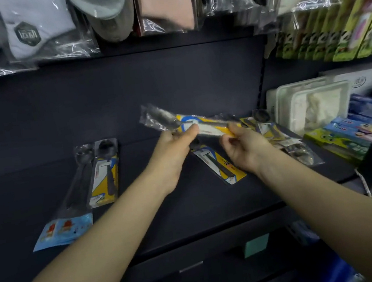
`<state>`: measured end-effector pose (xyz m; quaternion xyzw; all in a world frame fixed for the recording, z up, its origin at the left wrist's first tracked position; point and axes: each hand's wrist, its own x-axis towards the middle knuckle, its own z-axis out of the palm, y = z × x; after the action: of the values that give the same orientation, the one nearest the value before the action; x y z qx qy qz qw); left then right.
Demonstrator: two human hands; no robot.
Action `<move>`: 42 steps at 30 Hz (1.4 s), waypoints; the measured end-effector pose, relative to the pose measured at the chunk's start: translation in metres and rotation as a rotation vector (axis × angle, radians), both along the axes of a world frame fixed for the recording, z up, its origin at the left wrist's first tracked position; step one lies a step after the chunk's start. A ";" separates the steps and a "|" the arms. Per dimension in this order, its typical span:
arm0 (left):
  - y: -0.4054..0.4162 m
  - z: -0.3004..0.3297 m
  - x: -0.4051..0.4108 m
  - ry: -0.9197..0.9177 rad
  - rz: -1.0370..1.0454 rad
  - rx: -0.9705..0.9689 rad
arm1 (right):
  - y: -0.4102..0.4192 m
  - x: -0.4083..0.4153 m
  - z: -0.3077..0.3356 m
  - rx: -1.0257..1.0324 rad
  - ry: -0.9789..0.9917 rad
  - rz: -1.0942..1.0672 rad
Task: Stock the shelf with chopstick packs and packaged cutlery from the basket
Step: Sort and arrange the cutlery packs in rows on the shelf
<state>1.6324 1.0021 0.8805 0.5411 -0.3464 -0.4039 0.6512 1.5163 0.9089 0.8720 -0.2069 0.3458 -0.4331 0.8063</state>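
**Holding one spoon pack over the shelf**

Gripping a packaged spoon (192, 124) crosswise at both ends, the left hand (172, 153) and right hand (244, 149) have fingers closed on it above the dark shelf (44, 183), probably to square it before laying it down. Placed spoon packs (104, 173) lie left; another (217, 162) lies beneath. Open room sits between them; white boxes (312, 103) crowd the right edge. Basket unseen.

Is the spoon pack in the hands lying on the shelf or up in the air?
Up in the air. The left hand and right hand hold the spoon pack above the shelf.
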 end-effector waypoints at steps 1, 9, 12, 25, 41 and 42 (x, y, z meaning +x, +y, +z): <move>-0.004 0.000 0.001 0.022 0.035 -0.047 | 0.006 0.004 -0.002 0.002 0.026 0.054; -0.006 0.005 0.030 0.087 0.183 -0.141 | 0.001 0.001 -0.016 -0.968 1.126 0.101; -0.002 -0.003 0.039 -0.039 0.190 -0.081 | -0.012 0.002 -0.020 -1.225 1.547 0.166; -0.001 -0.014 0.036 0.130 0.085 0.137 | 0.004 0.016 0.001 -0.688 0.747 0.415; -0.026 -0.006 -0.006 0.178 0.000 0.139 | -0.075 -0.026 -0.011 -1.205 1.739 0.260; -0.028 -0.006 -0.006 0.162 0.021 0.151 | -0.079 -0.024 -0.013 -1.194 1.827 0.367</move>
<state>1.6268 0.9738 0.8743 0.5578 -0.2555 -0.4643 0.6388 1.4924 0.8303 0.8588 -0.8526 0.5102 -0.0884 0.0703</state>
